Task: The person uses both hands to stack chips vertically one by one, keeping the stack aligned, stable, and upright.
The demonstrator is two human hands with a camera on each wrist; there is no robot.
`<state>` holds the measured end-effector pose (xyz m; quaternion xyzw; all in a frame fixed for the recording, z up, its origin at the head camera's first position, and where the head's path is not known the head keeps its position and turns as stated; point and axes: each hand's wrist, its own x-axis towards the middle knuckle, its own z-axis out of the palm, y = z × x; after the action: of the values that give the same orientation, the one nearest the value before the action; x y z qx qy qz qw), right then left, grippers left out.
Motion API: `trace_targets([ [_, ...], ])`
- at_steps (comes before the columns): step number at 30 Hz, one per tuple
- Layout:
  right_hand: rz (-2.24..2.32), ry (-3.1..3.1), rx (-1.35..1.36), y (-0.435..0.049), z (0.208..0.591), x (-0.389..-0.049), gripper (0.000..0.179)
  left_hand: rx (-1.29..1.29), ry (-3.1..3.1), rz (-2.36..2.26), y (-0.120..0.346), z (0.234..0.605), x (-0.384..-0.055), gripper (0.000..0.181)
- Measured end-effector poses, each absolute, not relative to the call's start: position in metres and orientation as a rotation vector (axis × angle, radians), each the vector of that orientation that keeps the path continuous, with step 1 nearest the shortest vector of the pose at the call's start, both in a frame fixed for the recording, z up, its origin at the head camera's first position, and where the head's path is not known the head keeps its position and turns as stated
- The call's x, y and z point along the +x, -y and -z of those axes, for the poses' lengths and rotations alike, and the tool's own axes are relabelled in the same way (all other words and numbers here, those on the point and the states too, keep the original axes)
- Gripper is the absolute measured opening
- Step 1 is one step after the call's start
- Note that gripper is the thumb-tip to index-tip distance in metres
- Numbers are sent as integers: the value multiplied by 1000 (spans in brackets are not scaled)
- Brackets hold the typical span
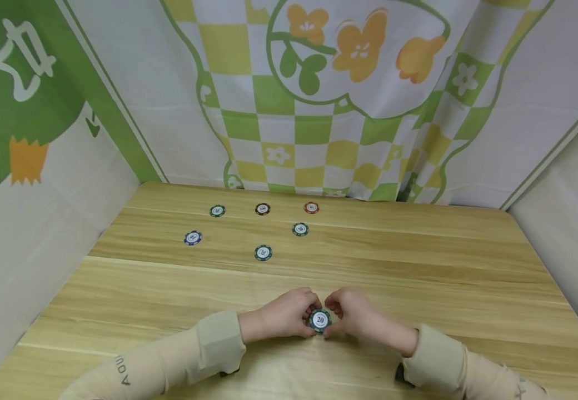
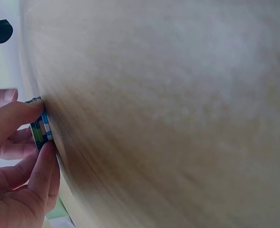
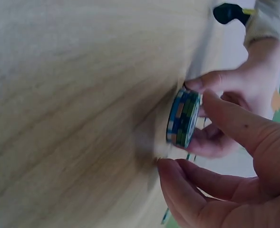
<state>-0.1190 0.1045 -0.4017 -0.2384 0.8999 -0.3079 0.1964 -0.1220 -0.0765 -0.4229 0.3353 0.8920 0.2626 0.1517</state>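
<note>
A small stack of poker chips (image 1: pixel 320 320) stands on the wooden table between the two hands, with a green chip marked 20 on top. From the side, the stack (image 3: pixel 182 118) shows green and blue edges with pale blocks. My left hand (image 1: pixel 289 314) pinches the stack between thumb and fingers; in the left wrist view the thumb (image 2: pixel 23 114) lies across its upper side. My right hand (image 1: pixel 361 318) curves loosely around the other side. Its thumb (image 3: pixel 235 116) is right at the stack's edge, while its other fingertips (image 3: pixel 170 171) are apart from the chips.
Single chips lie spread on the table (image 1: pixel 419 250) farther back: a blue one (image 1: pixel 193 238), a black one (image 1: pixel 262 209), a red one (image 1: pixel 311 207) and three green ones, the nearest (image 1: pixel 263 253) in front of the others. Printed cloth (image 1: pixel 299 150) hangs along the table's far edge.
</note>
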Motion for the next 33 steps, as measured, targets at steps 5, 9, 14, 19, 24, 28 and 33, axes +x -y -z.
trace_targets([
  [5,743,-2628,-802,-99,403,-110,44,964,-2553,-766,77,422,-122,35],
  [9,742,-2664,-845,-97,405,-106,39,980,-2557,-775,78,421,-122,35],
  [14,728,-2696,-853,-96,407,-105,37,958,-2554,-772,80,420,-123,34],
  [19,738,-2726,-855,-95,409,-103,35,907,-2548,-761,84,417,-125,34],
  [24,720,-2732,-840,-93,408,-103,36,855,-2549,-737,90,415,-128,37],
  [28,716,-2723,-820,-92,407,-102,36,850,-2562,-722,97,415,-130,38],
  [33,732,-2731,-815,-93,408,-102,37,877,-2614,-679,107,409,-139,40],
])
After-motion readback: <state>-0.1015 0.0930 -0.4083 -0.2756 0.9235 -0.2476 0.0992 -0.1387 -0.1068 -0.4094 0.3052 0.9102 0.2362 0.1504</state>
